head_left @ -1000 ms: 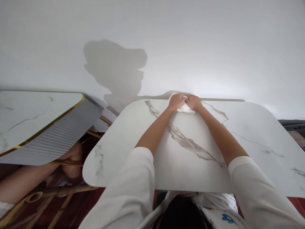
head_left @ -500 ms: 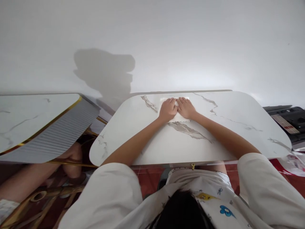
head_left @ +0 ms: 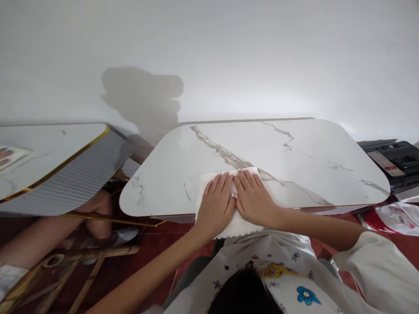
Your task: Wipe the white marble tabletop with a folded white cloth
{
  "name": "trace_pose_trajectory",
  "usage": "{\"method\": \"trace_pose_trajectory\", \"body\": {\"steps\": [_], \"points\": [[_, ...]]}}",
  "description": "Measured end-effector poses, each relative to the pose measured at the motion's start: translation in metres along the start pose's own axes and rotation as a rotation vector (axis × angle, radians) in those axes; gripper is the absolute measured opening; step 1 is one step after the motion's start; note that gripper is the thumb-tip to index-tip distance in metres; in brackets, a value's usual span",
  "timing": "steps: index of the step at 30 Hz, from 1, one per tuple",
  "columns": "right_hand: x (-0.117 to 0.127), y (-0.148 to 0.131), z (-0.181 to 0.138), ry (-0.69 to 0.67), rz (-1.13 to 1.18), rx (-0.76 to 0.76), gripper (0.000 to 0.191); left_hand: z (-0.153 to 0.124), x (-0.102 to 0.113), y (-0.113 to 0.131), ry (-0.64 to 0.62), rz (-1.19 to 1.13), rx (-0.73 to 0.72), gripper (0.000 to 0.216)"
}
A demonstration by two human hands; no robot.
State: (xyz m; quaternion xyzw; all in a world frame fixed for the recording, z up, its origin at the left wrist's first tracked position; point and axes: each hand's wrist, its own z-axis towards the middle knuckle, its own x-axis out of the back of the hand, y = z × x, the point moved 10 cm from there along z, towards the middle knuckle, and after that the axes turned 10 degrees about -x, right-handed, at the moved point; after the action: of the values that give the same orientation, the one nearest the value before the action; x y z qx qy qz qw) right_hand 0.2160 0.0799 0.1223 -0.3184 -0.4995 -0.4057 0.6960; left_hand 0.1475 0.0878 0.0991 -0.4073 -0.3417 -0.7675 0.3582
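Note:
A white cloth (head_left: 205, 182) lies flat at the near edge of the white marble-patterned table (head_left: 294, 152) and hangs a little over it. My left hand (head_left: 216, 203) presses on the cloth with fingers stretched out flat. My right hand (head_left: 253, 196) lies beside it, touching it, fingers also flat on the cloth. Both palms cover most of the cloth.
A second marble-topped table with a gold rim (head_left: 55, 161) stands to the left; another person's arm (head_left: 39, 244) shows beneath it. A black device (head_left: 393, 161) sits at the right, with a plastic bag (head_left: 393, 218) on the red floor. A white wall rises behind.
Both hands slid the cloth from the table's far edge toward me to the near edge. The fingers went from bunched to flat.

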Motion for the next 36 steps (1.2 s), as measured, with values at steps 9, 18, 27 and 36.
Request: {"method": "trace_pose_trajectory", "body": {"steps": [9,18,27,36], "points": [[0.020,0.073,-0.036,-0.001,-0.011,-0.109,0.056,0.035,-0.017,0.066,-0.043,-0.117,-0.117,0.059],[0.004,0.150,0.060,-0.103,-0.086,-0.172,0.057,0.155,-0.039,0.039,-0.031,-0.091,-0.186,0.048],[-0.010,0.199,0.200,-0.021,-0.028,-0.170,0.049,0.274,-0.050,-0.052,0.105,-0.138,-0.145,0.037],[-0.025,0.232,0.259,-0.023,-0.036,-0.317,0.039,0.326,-0.064,-0.093,0.055,-0.174,-0.076,0.029]]}}
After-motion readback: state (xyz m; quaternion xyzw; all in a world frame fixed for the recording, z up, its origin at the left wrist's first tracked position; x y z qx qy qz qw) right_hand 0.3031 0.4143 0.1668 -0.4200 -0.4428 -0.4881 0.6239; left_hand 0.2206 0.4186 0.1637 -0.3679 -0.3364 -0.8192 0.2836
